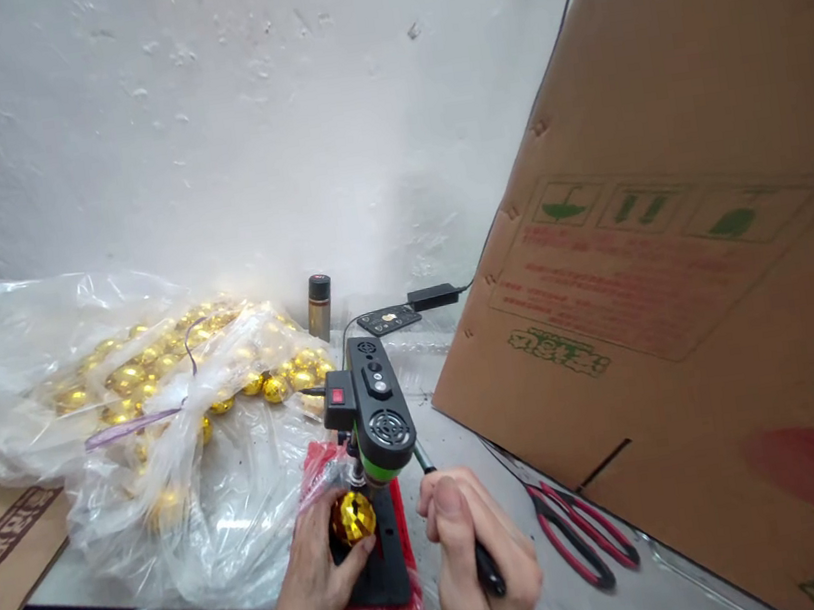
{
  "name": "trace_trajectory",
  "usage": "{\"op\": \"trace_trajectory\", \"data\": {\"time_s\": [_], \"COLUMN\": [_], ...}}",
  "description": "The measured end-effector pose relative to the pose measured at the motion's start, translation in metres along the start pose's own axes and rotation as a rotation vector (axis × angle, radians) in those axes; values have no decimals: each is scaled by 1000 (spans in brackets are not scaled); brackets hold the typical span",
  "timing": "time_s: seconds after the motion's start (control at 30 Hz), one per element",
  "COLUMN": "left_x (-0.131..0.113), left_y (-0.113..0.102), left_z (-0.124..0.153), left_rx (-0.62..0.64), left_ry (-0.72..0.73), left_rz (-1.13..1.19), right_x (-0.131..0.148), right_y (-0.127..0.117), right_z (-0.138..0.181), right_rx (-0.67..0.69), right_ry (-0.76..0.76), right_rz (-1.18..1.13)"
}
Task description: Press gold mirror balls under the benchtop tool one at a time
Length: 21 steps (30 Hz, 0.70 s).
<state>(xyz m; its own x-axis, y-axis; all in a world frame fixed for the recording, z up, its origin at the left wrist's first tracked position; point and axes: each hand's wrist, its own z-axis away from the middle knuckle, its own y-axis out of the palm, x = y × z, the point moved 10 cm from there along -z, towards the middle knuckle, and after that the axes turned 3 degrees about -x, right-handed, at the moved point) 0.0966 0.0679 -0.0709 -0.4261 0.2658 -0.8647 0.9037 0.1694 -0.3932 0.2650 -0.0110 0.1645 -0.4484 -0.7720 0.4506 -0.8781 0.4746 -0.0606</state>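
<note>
My left hand (322,559) is closed around a shiny gold faceted ball (353,518), thumb at its near side and fingers at its far left. The ball sits under the head of a small black and green bench drill press (382,409), over its black base (386,587). Where the drill's tip meets the ball cannot be made out. My right hand (480,557) grips the black-ended lever (489,568) on the press's right side. A red plastic sheet (413,607) lies beneath the base.
At left, a clear plastic bag (204,535) holds many gold balls (276,388). Red-and-black-handled pliers (580,535) lie right of my right hand. A large cardboard box (648,291) leans at the right. Behind the press stand a spray can (320,307) and a power adapter (433,296).
</note>
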Motion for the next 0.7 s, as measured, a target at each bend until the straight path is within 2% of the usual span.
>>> {"op": "trace_trajectory", "data": {"time_s": [0.17,0.4,0.53,0.7], "left_x": [-8,-10,-6,-7], "left_y": [6,17,19,20], "left_z": [5,-7,-5,-4], "left_rx": [23,82,99,113], "left_ry": [42,24,22,6], "left_rz": [-30,-3,18,0], "right_x": [-3,-3,-2,-11], "right_y": [0,-1,-3,-4], "right_z": [2,7,17,42], "right_rx": [27,56,-22,-121], "right_ry": [30,31,41,180], "right_rz": [17,17,31,122]}}
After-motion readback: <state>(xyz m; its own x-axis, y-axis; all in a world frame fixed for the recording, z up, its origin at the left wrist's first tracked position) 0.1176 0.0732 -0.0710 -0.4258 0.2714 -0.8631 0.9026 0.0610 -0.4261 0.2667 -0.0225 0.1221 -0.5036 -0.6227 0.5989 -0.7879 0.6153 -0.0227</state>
